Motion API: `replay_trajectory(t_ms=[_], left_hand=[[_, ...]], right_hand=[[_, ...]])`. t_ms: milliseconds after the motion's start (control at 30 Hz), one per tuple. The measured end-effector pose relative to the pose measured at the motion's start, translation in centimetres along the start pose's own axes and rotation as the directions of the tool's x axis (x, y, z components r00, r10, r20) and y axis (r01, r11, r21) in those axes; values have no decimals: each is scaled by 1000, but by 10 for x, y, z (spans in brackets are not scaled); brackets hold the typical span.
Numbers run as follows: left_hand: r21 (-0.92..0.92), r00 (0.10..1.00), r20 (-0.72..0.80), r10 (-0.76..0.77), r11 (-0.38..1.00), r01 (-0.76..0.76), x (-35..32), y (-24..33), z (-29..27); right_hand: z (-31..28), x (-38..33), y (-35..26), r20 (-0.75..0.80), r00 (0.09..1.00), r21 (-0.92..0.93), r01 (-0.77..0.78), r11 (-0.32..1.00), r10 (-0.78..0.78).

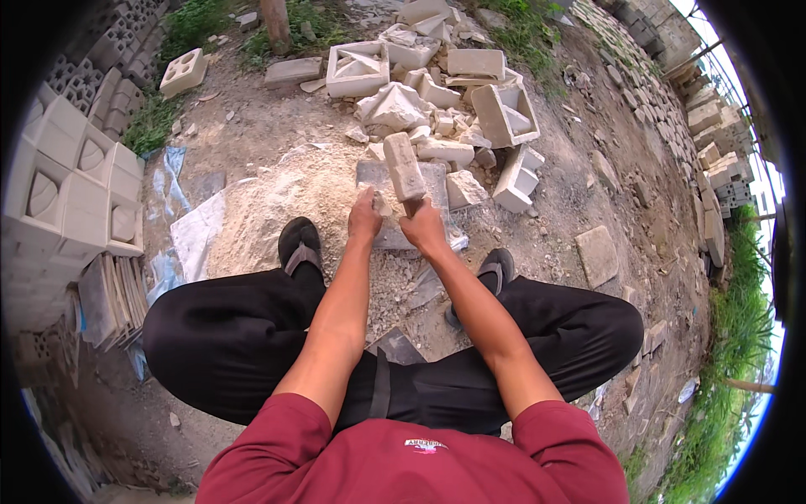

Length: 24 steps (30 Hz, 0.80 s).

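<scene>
My right hand (424, 227) is wrapped round the short handle of a mallet (404, 168), whose long, blocky, dust-covered head is raised above a flat grey slab (428, 179). Close beside it, my left hand (365, 217) is closed on a small pale chunk of broken block (382, 204) over the slab's left part. The hand hides some of that chunk. Crushed cream-coloured rubble (273, 202) spreads over the ground left of the slab. My feet rest on either side of it.
Beyond the slab lies a heap of broken moulded blocks (395, 109), with a hollow square block (506, 113) at its right. Whole pale blocks (84, 202) are stacked at left, above leaning thin boards (117, 294). A flat stone (597, 256) lies right; a wooden post (275, 25) stands behind.
</scene>
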State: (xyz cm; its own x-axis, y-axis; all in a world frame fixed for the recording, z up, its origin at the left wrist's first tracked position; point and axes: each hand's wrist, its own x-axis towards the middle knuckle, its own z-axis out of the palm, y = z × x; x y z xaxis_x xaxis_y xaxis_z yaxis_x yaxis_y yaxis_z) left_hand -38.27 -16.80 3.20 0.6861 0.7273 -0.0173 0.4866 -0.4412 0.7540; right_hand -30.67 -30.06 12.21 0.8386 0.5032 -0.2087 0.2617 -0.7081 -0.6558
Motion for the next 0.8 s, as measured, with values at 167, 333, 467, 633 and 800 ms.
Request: replay_trajectory(t_ms=[167,333,467,633,800], left_hand=[[-47,998,61,-7,999,10,3,29,5],[11,1000,8,-15,1000,15,-3,9,-4],[-10,997,50,-60,998,61,-4,21,3],[17,1000,-27,-10,1000,10,1,6,9],[30,999,-33,28,999,-27,0,0,8]], right_hand=[[3,12,60,79,997,-232,-5,973,23],[-17,29,4,134,990,16,-45,999,43],[-3,17,28,-36,999,10,20,1000,-20],[0,22,36,155,988,-179,42,983,-14],[-15,37,16,55,998,-48,-23,999,26]])
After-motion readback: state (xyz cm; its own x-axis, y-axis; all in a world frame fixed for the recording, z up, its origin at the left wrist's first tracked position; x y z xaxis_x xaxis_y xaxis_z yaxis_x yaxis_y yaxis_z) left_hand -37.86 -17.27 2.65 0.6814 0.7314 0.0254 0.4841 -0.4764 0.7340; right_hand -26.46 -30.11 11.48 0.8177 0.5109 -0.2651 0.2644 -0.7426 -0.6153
